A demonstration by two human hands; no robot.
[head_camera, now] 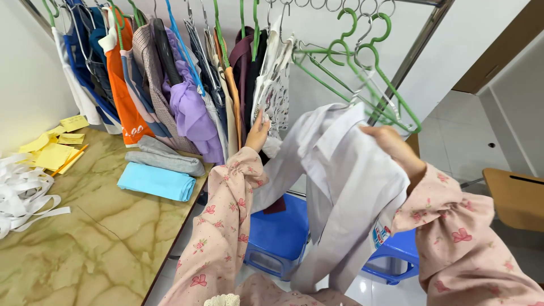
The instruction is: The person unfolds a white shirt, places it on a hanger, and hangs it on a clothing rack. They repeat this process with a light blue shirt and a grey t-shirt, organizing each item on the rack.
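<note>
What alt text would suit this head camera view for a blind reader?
The right hand grips a white shirt on a green hanger, while the left hand touches white clothes on a crowded rail. Folded cloths lie on a marble table.

1. A rack (419,39) ran across the back, with hanging clothes (170,85) along its left and middle stretch and empty hangers (362,73) to their right.
2. A table (102,238) stood at the left, below the clothes.
3. Folded cloths (158,173) lay at the table's right edge, near its back.
4. Paper notes (54,144) sat at the back left, with strips (22,195) along the left edge in front of them.
5. 2 stools (280,235) stood on the floor right of the table.
6. The left hand (259,133) touched the hanging clothes; the right hand (394,147) held a shirt (345,187) below the hangers, above the stools.
</note>
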